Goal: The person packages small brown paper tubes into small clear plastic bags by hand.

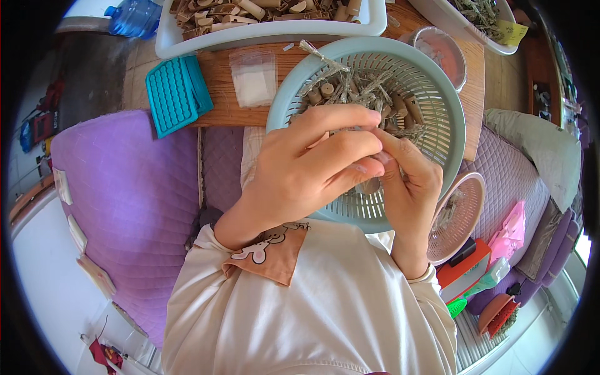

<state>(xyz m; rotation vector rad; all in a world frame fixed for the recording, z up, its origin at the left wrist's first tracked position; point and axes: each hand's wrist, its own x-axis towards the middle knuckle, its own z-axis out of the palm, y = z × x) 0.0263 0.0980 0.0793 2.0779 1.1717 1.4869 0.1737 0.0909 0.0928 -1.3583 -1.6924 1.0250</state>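
Note:
My left hand [303, 159] and my right hand [409, 172] meet over a pale green slotted basket [455, 144]. The fingertips of both are pinched close together, and whatever they hold is too small or hidden to make out. Inside the basket, under and beyond my fingers, lie short brown tubes [411, 109] mixed with bundles of dry, grey-green strands in clear wrapping [356, 84]. Part of another brown piece [370, 185] shows just below my fingertips. My hands cover the middle of the basket.
At the back of the wooden table [219, 81] stands a white tub [275, 30] of brown pieces. A teal moulded tray [172, 97] and a clear bag [255, 78] lie left; a clear round container [447, 53] stands right. A pink basket [478, 194] sits beside me.

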